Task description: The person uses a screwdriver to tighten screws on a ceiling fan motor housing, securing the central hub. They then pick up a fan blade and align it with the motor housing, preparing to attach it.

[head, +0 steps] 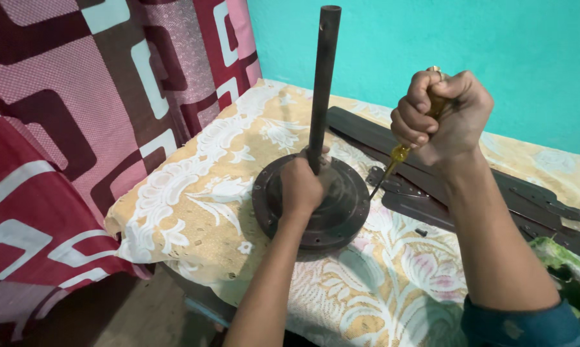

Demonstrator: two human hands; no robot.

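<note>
A dark round ceiling-fan motor housing [332,218] lies flat on the cloth-covered table, with a dark metal rod [323,77] standing upright from its centre. My left hand [301,186] grips the base of the rod, resting on top of the housing. My right hand [441,119] is raised above the table's right side, fist shut on the yellow handle of a screwdriver [399,154]. The screwdriver's shaft slants down-left, its tip at the housing's right rim.
Dark fan blades [495,186] lie side by side behind and right of the housing. A small screw [421,232] lies on the yellow floral tablecloth [200,193]. A red and pink patterned curtain [78,128] hangs at left; a turquoise wall [431,45] stands behind.
</note>
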